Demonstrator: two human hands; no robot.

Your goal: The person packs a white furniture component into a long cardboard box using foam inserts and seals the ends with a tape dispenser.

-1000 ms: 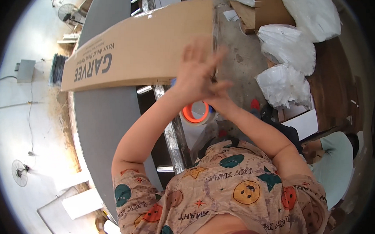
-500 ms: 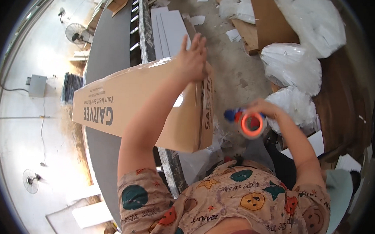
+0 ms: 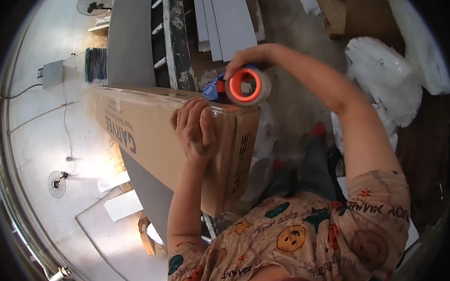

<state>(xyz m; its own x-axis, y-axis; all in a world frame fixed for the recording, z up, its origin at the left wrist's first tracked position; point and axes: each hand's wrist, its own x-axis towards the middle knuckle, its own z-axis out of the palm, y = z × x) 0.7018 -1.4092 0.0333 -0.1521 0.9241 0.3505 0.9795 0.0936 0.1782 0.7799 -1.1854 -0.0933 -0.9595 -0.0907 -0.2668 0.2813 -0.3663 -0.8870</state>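
So over on the left of the frame there's a pale wall with a grey metal box [image 3: 52,74] on it, plus one fan [image 3: 57,184] in the lower left and another fan [image 3: 94,3] up top. Next comes a grey tabletop [image 3: 131,43], with a big brown cardboard box [image 3: 155,143] stretching from left of centre to the middle, print on its side. The person's left hand [image 3: 193,127] is on it mid-frame, fingers bent and bunched together at the upper edge; can't tell how hard they're pressing. Flat white panels [image 3: 224,26] lie near the top centre. Just below those, the blue tape dispenser [image 3: 215,89] with its orange-cored roll [image 3: 259,94] sits right at the box's top edge, though whether it's touching is hard to say. The right hand [image 3: 250,56] comes in from above with its fingers closed around the dispenser, partly hidden. Upper right is crumpled white plastic wrapping [image 3: 381,69].
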